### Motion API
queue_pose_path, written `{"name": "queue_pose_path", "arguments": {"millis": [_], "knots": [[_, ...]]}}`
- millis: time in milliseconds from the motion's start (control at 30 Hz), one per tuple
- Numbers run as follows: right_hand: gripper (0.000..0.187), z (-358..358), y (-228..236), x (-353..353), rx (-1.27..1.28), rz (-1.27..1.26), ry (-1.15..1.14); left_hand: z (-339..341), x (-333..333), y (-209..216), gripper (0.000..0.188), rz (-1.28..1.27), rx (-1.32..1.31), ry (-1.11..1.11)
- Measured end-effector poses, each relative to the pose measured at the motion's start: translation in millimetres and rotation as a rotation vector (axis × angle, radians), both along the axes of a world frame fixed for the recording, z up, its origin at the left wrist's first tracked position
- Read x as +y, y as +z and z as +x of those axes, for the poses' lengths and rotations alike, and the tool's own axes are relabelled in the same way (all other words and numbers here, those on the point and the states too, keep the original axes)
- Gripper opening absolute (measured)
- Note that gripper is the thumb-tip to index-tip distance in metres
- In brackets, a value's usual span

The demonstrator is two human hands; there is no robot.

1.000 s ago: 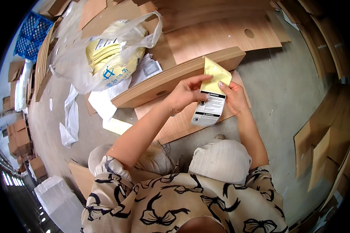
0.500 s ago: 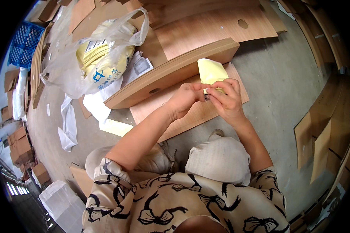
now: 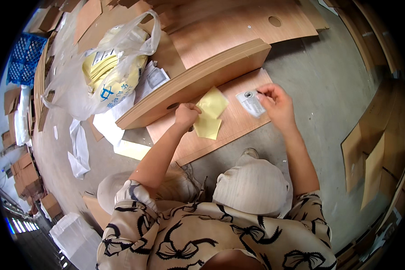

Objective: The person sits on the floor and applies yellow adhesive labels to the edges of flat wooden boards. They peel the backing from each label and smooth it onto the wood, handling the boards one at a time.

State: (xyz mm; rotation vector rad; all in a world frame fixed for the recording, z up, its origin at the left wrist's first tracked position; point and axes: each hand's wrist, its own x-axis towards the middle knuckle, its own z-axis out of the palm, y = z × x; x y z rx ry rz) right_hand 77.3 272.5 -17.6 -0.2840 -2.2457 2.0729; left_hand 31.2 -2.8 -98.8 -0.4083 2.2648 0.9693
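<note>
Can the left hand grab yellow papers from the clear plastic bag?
Probably not: the left hand holds creased yellow paper, and an upright brown board stack stands between it and the bag.

Creased yellow sheet (image 3: pixel 209 112), white label (image 3: pixel 250 104) — apart

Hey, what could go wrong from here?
The white label with dark print, pinched at one edge by the right hand, could curl or slip. If sticky, it might catch crookedly on the flat brown wood-grained board beneath it. The creased yellow paper sheet in the left hand might tear.
</note>
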Motion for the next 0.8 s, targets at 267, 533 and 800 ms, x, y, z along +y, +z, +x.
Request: {"name": "queue_pose_path", "arguments": {"millis": [267, 533, 800], "knots": [[0.016, -38.5, -19.2, 21.9, 0.121, 0.403, 0.317, -17.0, 84.8, 49.6, 0.023, 0.104, 0.322, -0.446], [0.026, -50.8, -41.7, 23.1, 0.389, 0.763, -0.030, -30.2, 137.9, 16.8, 0.022, 0.115, 0.380, -0.177], [0.015, -30.4, -124.5, 42.2, -0.099, -0.064, -0.206, -36.9, 149.5, -14.6, 0.025, 0.112, 0.467, -0.083]]}}
